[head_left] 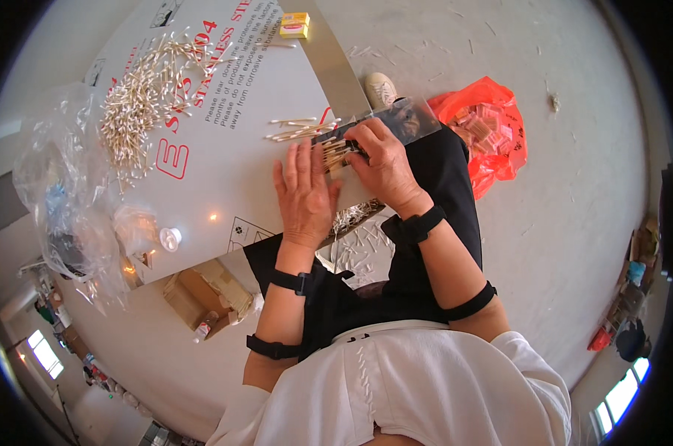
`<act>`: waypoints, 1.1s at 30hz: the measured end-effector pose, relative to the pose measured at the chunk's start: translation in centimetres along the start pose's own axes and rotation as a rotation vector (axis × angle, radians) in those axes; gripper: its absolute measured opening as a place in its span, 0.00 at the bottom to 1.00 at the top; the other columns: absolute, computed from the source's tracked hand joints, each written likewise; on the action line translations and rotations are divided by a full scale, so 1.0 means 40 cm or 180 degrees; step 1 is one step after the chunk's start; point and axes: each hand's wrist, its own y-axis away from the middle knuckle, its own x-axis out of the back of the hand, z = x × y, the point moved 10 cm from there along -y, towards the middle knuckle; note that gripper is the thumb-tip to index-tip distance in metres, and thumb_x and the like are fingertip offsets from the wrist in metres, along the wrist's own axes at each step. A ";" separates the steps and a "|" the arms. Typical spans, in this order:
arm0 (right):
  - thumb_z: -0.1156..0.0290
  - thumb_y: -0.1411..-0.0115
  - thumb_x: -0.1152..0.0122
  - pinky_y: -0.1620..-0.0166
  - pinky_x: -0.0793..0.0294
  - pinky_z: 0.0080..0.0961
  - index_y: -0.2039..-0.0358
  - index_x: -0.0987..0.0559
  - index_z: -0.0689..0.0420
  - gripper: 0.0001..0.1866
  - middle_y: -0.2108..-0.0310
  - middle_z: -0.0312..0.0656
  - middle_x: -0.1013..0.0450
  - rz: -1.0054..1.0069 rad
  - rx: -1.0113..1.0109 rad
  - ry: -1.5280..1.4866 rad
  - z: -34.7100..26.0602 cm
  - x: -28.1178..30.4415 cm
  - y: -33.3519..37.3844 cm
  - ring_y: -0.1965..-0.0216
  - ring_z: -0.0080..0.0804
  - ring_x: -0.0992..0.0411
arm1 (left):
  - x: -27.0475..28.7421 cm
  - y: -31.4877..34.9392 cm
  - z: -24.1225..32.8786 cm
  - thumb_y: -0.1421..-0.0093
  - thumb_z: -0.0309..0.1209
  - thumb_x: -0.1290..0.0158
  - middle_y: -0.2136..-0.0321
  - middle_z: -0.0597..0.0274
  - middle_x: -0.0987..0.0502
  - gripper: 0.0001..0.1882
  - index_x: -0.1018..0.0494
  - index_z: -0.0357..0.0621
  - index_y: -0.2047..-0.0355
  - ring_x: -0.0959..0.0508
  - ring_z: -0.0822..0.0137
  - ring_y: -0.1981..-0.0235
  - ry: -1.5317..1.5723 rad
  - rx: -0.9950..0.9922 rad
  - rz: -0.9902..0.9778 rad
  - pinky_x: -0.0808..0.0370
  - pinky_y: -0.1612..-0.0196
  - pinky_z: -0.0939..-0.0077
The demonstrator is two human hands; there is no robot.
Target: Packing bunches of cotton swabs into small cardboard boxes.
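A bundle of cotton swabs (335,154) lies between my two hands at the table's right edge. My left hand (305,197) rests with fingers stretched out, its fingertips beside the bundle's left end. Curled over the other end, my right hand (384,162) pinches the swabs between thumb and fingers; something dark shows under these fingers. A clear plastic sheet or bag (418,121) sticks out past the edge beyond my right hand. Several loose swabs (295,131) lie just beyond my left fingertips.
A large swab heap (132,111) covers the table's far left, beside a clear plastic bag (69,193). A small yellow box (295,25) stands at the far edge. A red bag (511,137) of small packs sits on the floor at right; a cardboard box (195,297) lies below left.
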 end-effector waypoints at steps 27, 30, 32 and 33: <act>0.78 0.36 0.53 0.44 0.36 0.23 0.50 0.30 0.64 0.14 0.46 0.45 0.34 0.0874 -0.0632 -0.1730 0.066 -0.011 0.057 0.46 0.32 0.34 | 0.009 -0.001 -0.036 0.37 0.42 0.53 0.36 0.45 0.47 0.34 0.48 0.38 0.36 0.46 0.50 0.35 0.1278 0.0192 0.0577 0.52 0.34 0.54; 0.77 0.35 0.54 0.43 0.37 0.24 0.50 0.30 0.64 0.13 0.46 0.45 0.34 0.0883 -0.0593 -0.1751 0.070 -0.011 0.054 0.46 0.32 0.35 | 0.020 0.013 -0.108 0.31 0.44 0.64 0.38 0.49 0.43 0.29 0.46 0.35 0.37 0.43 0.56 0.36 0.2592 0.1113 0.1439 0.49 0.34 0.61; 0.76 0.34 0.54 0.43 0.38 0.24 0.50 0.30 0.64 0.13 0.46 0.46 0.34 0.0896 -0.0597 -0.1823 0.071 -0.019 0.047 0.45 0.32 0.36 | 0.011 0.010 -0.118 0.31 0.44 0.64 0.38 0.48 0.43 0.29 0.46 0.35 0.38 0.43 0.56 0.36 0.2987 0.1291 0.1574 0.49 0.34 0.61; 0.75 0.34 0.54 0.43 0.38 0.24 0.50 0.30 0.64 0.13 0.46 0.46 0.34 0.0896 -0.0646 -0.1951 0.073 -0.030 0.045 0.45 0.33 0.36 | -0.002 0.015 -0.130 0.31 0.44 0.64 0.38 0.47 0.43 0.29 0.46 0.34 0.38 0.43 0.56 0.36 0.3390 0.1465 0.1703 0.50 0.34 0.61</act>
